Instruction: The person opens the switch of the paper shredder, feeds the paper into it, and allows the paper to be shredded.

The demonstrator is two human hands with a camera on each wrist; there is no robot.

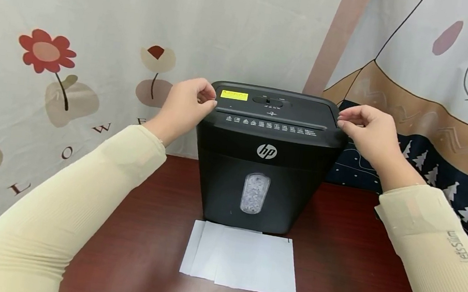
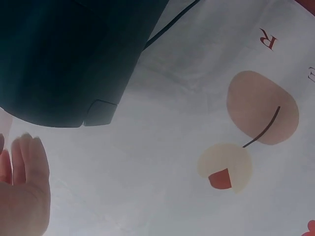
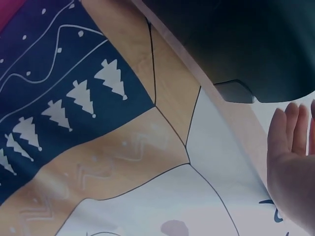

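- The black shredder [image 1: 266, 166] stands upright at twelve o'clock on the tabletop [image 1: 140, 232], its slot [image 1: 270, 119] running across the top.
- The left hand [image 1: 190, 104] is at the shredder's ten o'clock corner, the right hand [image 1: 367, 130] at its two o'clock corner; thumbs and fingertips come close together by the rim, but I cannot tell whether either grips it.
- If the hands lift or pull unevenly, the top could tilt or the body tip, since both bear only on high corners.
- A fingertip slip is possible: the hold, if any, looks shallow.
- White sheets [image 1: 246, 259] overlap at six o'clock, right by the base; sliding the shredder forward might crease or drag them.
- Pale shreds fill the window [image 1: 255, 193], so a crowded bin could spill if tipped.
- A dark cord-like line [image 2: 170, 25] near one o'clock in the left-wrist view might snag.
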